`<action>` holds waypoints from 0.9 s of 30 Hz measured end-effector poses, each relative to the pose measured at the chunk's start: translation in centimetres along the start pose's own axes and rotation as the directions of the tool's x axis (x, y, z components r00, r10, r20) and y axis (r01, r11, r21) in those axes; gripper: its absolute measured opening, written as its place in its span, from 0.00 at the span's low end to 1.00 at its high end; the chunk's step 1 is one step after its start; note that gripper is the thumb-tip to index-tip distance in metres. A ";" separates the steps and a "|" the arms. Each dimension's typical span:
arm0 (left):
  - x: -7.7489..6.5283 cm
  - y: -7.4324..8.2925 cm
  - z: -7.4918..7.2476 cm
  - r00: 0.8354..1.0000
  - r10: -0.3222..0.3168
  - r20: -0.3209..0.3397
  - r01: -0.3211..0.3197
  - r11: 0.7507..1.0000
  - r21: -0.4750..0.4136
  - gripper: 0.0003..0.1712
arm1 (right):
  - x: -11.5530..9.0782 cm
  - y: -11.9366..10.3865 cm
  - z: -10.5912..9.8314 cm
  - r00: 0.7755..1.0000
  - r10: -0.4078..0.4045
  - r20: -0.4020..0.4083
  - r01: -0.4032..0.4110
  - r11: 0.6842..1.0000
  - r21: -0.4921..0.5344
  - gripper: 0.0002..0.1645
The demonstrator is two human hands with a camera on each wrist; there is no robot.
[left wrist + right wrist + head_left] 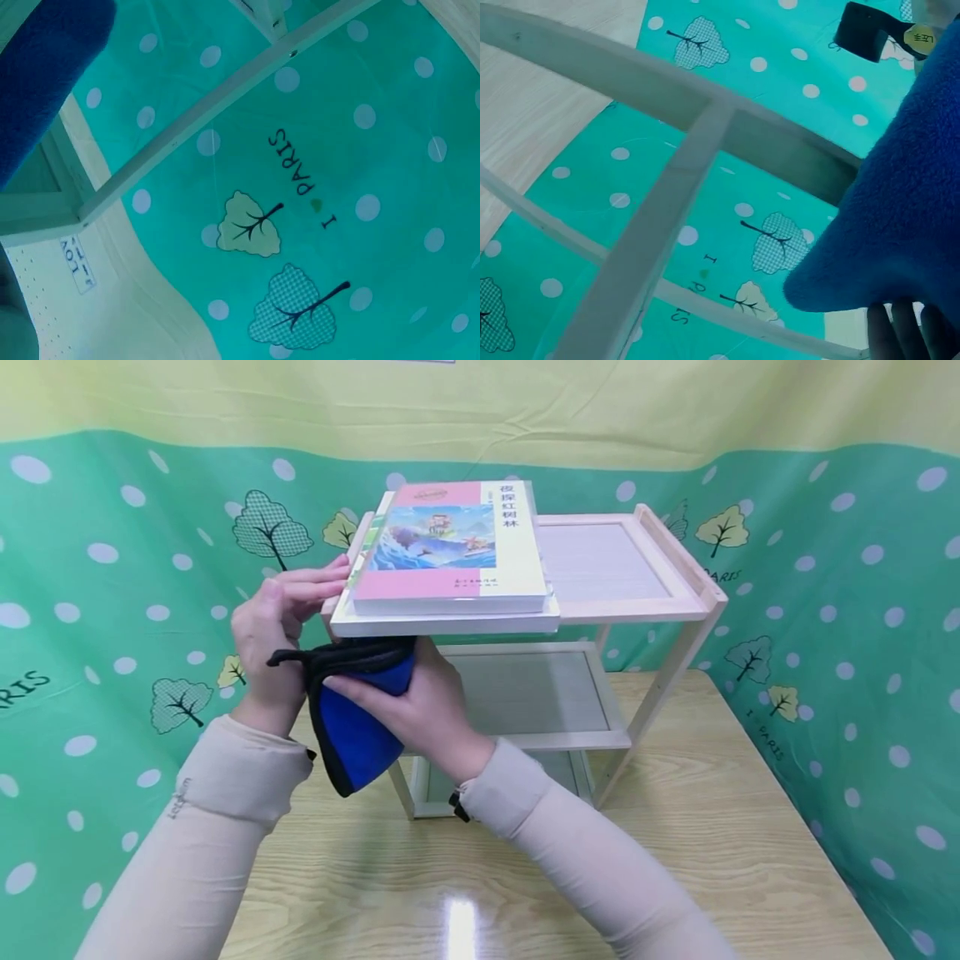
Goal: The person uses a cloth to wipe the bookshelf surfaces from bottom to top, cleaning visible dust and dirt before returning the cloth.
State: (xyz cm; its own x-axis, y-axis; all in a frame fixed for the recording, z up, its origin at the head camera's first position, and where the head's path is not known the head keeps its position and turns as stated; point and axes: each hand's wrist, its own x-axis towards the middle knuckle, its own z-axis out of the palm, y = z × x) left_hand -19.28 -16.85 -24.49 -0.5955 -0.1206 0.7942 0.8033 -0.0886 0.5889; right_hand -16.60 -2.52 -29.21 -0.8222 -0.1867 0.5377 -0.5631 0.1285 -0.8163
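My right hand (431, 702) grips a folded blue cloth with black edging (363, 718), thumb on its near face. In the right wrist view the plush blue cloth (900, 195) hangs in front of the wooden frame, with dark fingertips (907, 330) below it. My left hand (281, 627) is at the upper left end of a pale wooden shelf rack (637, 610), its fingers extended along the side rail by the books. A pink and cream book (450, 585) lies on a larger white-edged book (450, 625) on the top shelf, both jutting past its front edge.
The rack's middle shelf (525, 693) and bottom shelf (442, 810) sit below the books. It stands on a wood-grain table (360, 877). A green dotted curtain with trees (180, 560) hangs behind and at both sides.
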 end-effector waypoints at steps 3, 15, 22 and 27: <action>0.1 0.3 -0.2 0.999 -0.045 0.025 0.045 0.999 0.000 0.31 | 0.2 -0.2 0.3 0.999 0.044 0.024 -0.045 0.998 0.035 0.51; 0.3 0.7 -0.7 0.992 0.009 0.127 -0.021 0.996 0.091 0.16 | 0.8 -0.7 0.6 0.986 0.135 0.098 -0.138 0.990 0.023 0.45; -0.1 0.9 -1.3 0.978 -0.027 0.209 0.010 0.996 0.085 0.24 | 0.9 -0.7 1.0 0.982 0.128 0.142 -0.114 0.988 -0.105 0.47; -0.3 1.1 -1.3 0.969 -0.042 0.242 0.002 0.987 0.163 0.34 | 0.9 -0.5 1.5 0.990 0.057 0.128 -0.022 0.966 -0.257 0.49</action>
State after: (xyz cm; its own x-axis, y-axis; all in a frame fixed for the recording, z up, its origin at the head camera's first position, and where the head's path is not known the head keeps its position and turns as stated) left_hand -18.19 -18.18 -24.30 -0.6111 0.1263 0.7814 0.7913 0.0733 0.6070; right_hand -16.96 -4.20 -28.66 -0.8355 -0.3018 0.4591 -0.5470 0.3789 -0.7465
